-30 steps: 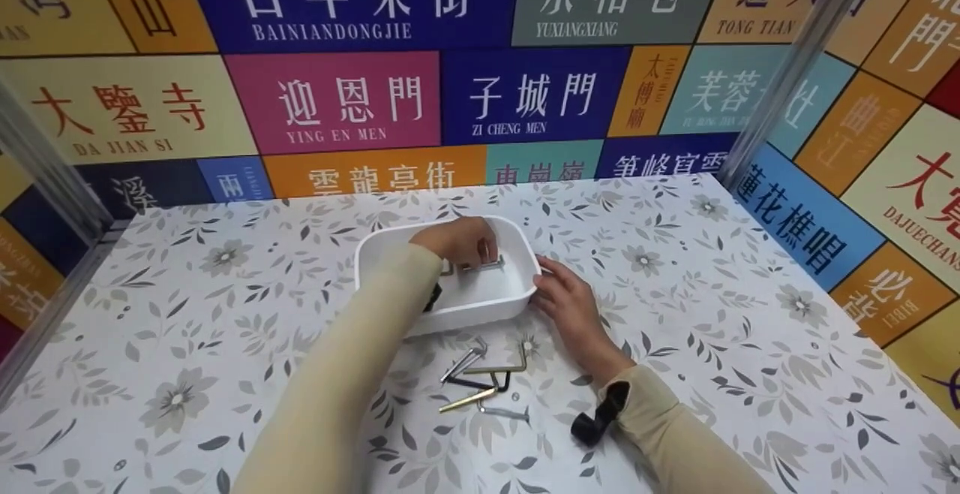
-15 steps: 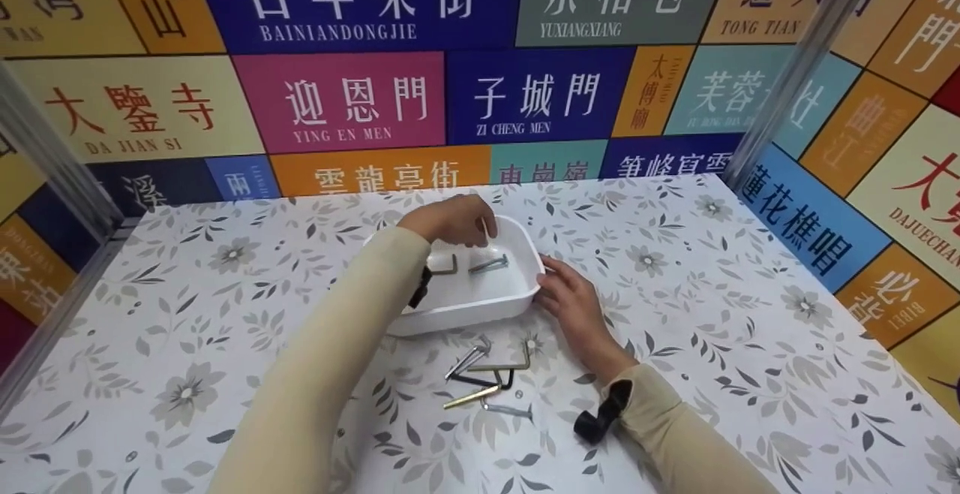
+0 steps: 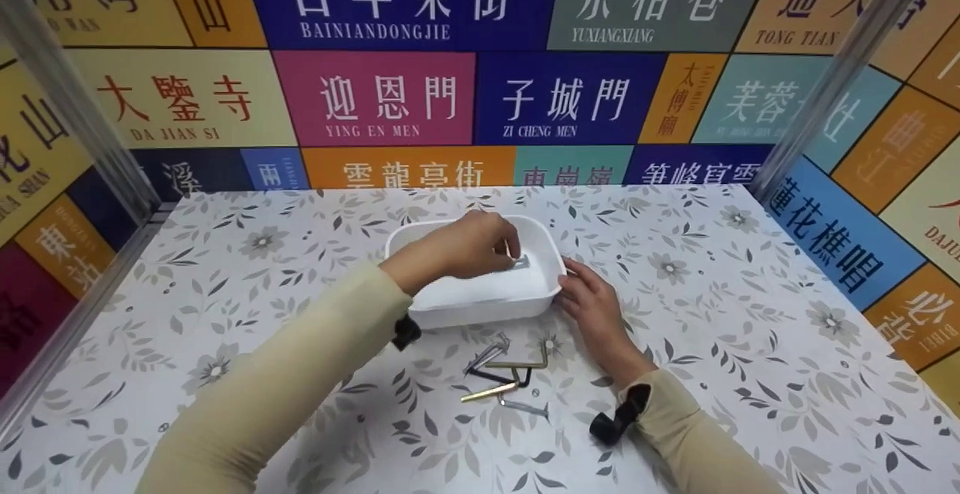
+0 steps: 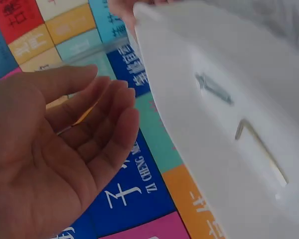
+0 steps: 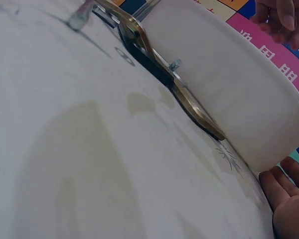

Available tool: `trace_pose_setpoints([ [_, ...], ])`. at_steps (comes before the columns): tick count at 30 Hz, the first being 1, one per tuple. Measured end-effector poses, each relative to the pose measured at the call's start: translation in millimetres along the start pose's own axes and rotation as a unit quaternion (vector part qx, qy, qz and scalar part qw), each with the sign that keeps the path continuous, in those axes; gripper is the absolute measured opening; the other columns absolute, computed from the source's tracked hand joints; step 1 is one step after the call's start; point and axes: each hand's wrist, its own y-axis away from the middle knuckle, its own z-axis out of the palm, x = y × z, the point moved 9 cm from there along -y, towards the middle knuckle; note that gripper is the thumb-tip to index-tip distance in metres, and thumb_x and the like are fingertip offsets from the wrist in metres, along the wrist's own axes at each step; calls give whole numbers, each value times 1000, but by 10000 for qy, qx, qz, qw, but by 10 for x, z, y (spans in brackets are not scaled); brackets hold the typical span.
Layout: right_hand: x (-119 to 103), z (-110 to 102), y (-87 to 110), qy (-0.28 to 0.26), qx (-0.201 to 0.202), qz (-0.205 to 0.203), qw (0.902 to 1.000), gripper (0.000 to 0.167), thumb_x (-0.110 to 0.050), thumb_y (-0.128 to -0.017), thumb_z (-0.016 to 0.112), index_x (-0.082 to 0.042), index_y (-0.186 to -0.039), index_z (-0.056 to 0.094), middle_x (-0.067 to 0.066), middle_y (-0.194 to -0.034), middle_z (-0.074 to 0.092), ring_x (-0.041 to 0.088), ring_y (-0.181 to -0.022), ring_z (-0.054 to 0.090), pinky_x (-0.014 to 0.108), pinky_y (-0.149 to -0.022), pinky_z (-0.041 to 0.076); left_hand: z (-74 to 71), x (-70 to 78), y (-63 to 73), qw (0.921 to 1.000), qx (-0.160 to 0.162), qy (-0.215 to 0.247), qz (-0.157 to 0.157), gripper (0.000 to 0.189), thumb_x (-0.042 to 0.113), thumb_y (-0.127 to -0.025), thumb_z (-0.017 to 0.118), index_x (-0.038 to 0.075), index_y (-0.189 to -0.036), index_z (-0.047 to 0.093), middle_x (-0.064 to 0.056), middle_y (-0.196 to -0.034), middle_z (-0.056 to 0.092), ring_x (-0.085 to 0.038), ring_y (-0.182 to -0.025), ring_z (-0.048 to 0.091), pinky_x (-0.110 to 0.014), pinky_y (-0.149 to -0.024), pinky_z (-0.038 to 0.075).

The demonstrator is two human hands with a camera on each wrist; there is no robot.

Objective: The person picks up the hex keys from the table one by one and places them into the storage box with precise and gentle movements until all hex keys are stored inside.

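My left hand (image 3: 480,242) is over a white plastic tray (image 3: 487,310), its fingers loosely curled. In the left wrist view nothing lies between the thumb and fingers of this left hand (image 4: 74,139). On the tray floor are a small bolt (image 4: 213,89) and a brass-toned hex key (image 4: 263,152); in the head view my hand hides part of the inside. My right hand (image 3: 596,314) holds the tray's right end, fingertips at the rim and outer wall. In front of the tray lie a brass-toned hex key (image 3: 517,364), a black hex key (image 3: 499,378) and a silvery bolt (image 3: 525,408).
A gold-coloured rod-like piece (image 3: 489,392) and silvery metal pieces (image 3: 487,353) lie in the same loose pile. Flower-patterned cloth (image 3: 285,374) covers the table. Behind it stands a wall of coloured panels (image 3: 375,100) with metal posts at the corners.
My left hand rose from the tray floor, leaving the bolt there, then shifted toward the tray's near side. My right hand stays at the right end. The head view has turned slightly left.
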Motion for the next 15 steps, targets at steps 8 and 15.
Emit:
trace_pose_setpoints([
  [8, -14, -6, 10, 26, -1, -25, 10000, 43, -12, -102, 51, -5, -144, 52, 21, -144, 56, 28, -122, 63, 24, -92, 57, 286, -31, 479, 9745, 579, 2168, -15, 12, 3, -90, 66, 1, -98, 74, -12, -85, 74, -7, -64, 61, -25, -63, 56],
  [15, -18, 13, 4, 47, 8, 10, 10000, 43, -12, -102, 51, -5, -145, 52, 21, -143, 56, 31, -127, 60, 25, -96, 56, 616, -62, 738, 9826, 810, 1666, -134, 13, 1, -88, 68, 1, -99, 74, -10, -91, 75, -12, -78, 65, -21, -69, 53],
])
